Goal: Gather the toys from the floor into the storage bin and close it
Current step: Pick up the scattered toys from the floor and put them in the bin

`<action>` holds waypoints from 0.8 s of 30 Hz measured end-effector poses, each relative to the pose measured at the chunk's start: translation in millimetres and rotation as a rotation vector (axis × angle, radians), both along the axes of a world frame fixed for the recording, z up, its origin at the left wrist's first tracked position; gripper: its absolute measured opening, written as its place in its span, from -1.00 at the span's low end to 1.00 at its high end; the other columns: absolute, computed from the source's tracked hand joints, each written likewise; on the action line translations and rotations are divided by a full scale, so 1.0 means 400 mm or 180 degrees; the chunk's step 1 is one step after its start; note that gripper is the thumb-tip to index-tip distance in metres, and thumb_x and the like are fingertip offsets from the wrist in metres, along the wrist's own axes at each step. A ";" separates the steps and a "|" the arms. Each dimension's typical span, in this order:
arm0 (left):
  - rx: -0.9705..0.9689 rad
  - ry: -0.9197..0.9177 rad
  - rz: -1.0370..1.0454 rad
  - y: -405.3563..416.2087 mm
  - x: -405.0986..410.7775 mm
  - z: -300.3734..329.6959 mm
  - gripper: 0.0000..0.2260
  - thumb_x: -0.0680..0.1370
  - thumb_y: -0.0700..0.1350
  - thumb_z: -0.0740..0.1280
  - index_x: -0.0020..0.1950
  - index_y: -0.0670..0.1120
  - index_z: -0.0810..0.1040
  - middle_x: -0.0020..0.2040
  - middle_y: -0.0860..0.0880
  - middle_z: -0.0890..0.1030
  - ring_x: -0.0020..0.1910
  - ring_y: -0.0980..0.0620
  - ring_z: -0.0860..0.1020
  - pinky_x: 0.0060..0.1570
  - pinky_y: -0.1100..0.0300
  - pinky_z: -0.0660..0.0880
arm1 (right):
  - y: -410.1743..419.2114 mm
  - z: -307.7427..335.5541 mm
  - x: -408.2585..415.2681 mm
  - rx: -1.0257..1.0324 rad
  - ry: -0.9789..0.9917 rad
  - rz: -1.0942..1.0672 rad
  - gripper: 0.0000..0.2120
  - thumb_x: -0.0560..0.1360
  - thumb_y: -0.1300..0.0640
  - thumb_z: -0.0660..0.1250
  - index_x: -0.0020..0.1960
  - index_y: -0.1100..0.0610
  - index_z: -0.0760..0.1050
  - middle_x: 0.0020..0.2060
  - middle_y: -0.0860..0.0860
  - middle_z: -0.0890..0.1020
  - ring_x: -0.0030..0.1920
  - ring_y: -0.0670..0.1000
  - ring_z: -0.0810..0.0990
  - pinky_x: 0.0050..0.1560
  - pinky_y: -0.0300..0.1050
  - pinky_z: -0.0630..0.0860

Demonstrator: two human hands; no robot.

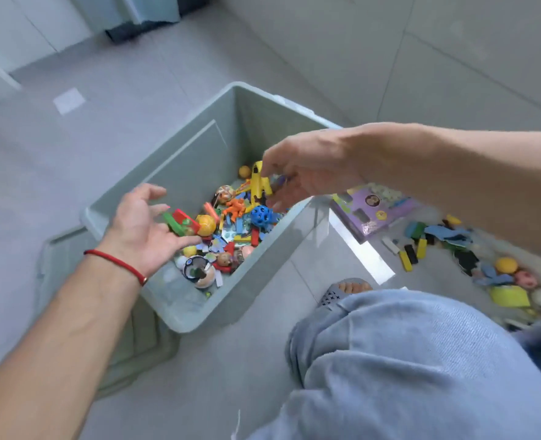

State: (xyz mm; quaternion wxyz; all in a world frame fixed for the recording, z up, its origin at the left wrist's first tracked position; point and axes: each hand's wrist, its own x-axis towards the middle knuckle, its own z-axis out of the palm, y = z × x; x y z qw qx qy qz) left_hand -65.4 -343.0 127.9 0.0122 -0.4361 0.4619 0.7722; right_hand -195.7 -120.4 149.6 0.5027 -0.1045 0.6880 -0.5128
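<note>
Pale green storage bin (180, 160), lidless at frame centre, holds mixed coloured toys (231, 223); left hand (142, 227) above it with fingers spread, right hand (304, 166) pinching a yellow toy (258, 182).

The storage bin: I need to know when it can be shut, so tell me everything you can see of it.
The storage bin is a pale green, smooth plastic tub, rectangular, upright on the grey floor and open. Small colourful toys cover its bottom. Both hands hover over it. A matching flat piece, probably its lid, lies beside it.
</note>
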 end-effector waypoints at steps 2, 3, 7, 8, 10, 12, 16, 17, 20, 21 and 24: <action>-0.0361 -0.0096 -0.0002 -0.001 0.012 0.040 -0.45 0.53 -0.11 0.24 0.50 -0.15 0.21 0.52 -0.37 0.11 0.50 -0.45 0.15 0.28 -0.48 0.28 | -0.046 0.013 0.019 0.0287 0.0292 0.0055 -0.58 0.58 0.09 0.30 0.34 0.32 0.40 0.25 0.32 0.54 0.09 0.22 0.69 0.21 0.06 0.60; -0.0540 -0.0108 -0.0054 0.012 0.014 0.061 -0.48 0.52 -0.12 0.24 0.48 -0.11 0.27 0.54 -0.37 0.05 0.54 -0.43 0.02 0.33 -0.47 0.21 | -0.051 0.016 0.028 0.0372 0.0412 -0.0002 -0.65 0.58 0.10 0.30 0.26 0.30 0.44 0.20 0.31 0.56 0.07 0.23 0.69 0.19 0.07 0.61; -0.0804 0.0314 -0.0522 0.138 -0.010 0.143 -0.61 0.48 -0.14 0.29 0.31 -0.07 0.42 0.44 -0.27 0.26 0.41 -0.29 0.29 0.36 -0.39 0.26 | 0.067 0.027 0.058 0.0652 0.0862 -0.0351 -0.75 0.58 0.14 0.30 0.08 0.34 0.53 0.08 0.27 0.61 0.04 0.25 0.67 0.10 0.08 0.65; -0.0835 0.0442 -0.0755 0.187 -0.024 0.163 -0.62 0.44 -0.13 0.32 0.27 -0.07 0.44 0.39 -0.24 0.31 0.29 -0.23 0.38 0.33 -0.38 0.30 | 0.124 0.030 0.066 0.0735 0.0931 -0.0475 -0.73 0.58 0.14 0.31 0.11 0.35 0.53 0.03 0.23 0.61 -0.02 0.21 0.66 0.05 0.07 0.65; -0.0863 0.0632 -0.1291 0.301 -0.056 0.206 -0.68 0.36 -0.09 0.34 0.11 -0.06 0.51 0.32 -0.21 0.40 0.20 -0.18 0.41 0.28 -0.33 0.37 | 0.257 0.038 0.091 0.0962 0.1016 -0.0846 -0.71 0.58 0.15 0.31 0.17 0.35 0.55 0.00 0.18 0.61 -0.09 0.13 0.63 -0.04 0.05 0.62; -0.0883 0.0771 -0.1859 0.423 -0.085 0.246 -0.73 0.35 -0.07 0.35 0.03 -0.06 0.54 0.26 -0.20 0.46 0.16 -0.15 0.43 0.24 -0.27 0.42 | 0.402 0.049 0.134 0.1241 0.1122 -0.1210 -0.72 0.58 0.15 0.31 0.18 0.32 0.57 -0.02 0.16 0.64 -0.08 0.12 0.64 -0.01 0.05 0.62; -0.1002 0.1069 -0.2777 0.675 -0.110 0.311 -0.81 0.49 -0.11 0.30 0.10 -0.04 0.52 0.11 -0.13 0.51 0.07 -0.11 0.48 0.26 -0.22 0.41 | 0.671 0.061 0.248 0.1907 0.1345 -0.1704 -0.77 0.58 0.18 0.28 0.11 0.30 0.59 -0.03 0.17 0.69 -0.03 0.18 0.69 0.07 0.14 0.62; -0.1059 0.1103 -0.3001 0.735 -0.107 0.323 -0.76 0.50 -0.10 0.29 0.16 -0.05 0.52 0.12 -0.12 0.53 0.09 -0.09 0.50 0.26 -0.21 0.40 | 0.727 0.057 0.276 0.2142 0.1373 -0.1732 -0.78 0.57 0.18 0.27 0.10 0.28 0.60 -0.02 0.17 0.70 -0.02 0.18 0.70 0.04 0.13 0.66; -0.1274 0.1112 -0.3791 0.900 -0.097 0.323 -0.68 0.50 -0.06 0.28 0.25 -0.03 0.51 0.08 -0.10 0.62 0.09 -0.12 0.56 0.24 -0.19 0.40 | 0.870 0.002 0.346 0.2979 0.1425 -0.1524 -0.76 0.52 0.13 0.26 0.04 0.22 0.63 -0.13 0.15 0.72 -0.12 0.16 0.71 -0.06 0.08 0.69; -0.1420 0.1150 -0.4105 0.949 -0.098 0.309 -0.69 0.50 -0.05 0.28 0.24 -0.03 0.53 0.04 -0.07 0.67 0.08 -0.13 0.60 0.21 -0.17 0.42 | 0.906 -0.031 0.370 0.3209 0.1394 -0.1458 -0.75 0.51 0.12 0.26 0.03 0.22 0.63 -0.16 0.17 0.71 -0.16 0.18 0.71 -0.08 0.07 0.68; -0.1927 0.1130 -0.4990 1.069 -0.107 0.225 -0.76 0.55 -0.05 0.27 0.19 -0.04 0.56 -0.03 -0.02 0.72 0.04 -0.09 0.65 0.13 -0.09 0.51 | 1.000 -0.198 0.445 0.3515 0.1042 -0.1432 -0.75 0.47 0.09 0.29 0.02 0.21 0.61 -0.12 0.20 0.70 -0.12 0.21 0.68 -0.06 0.07 0.66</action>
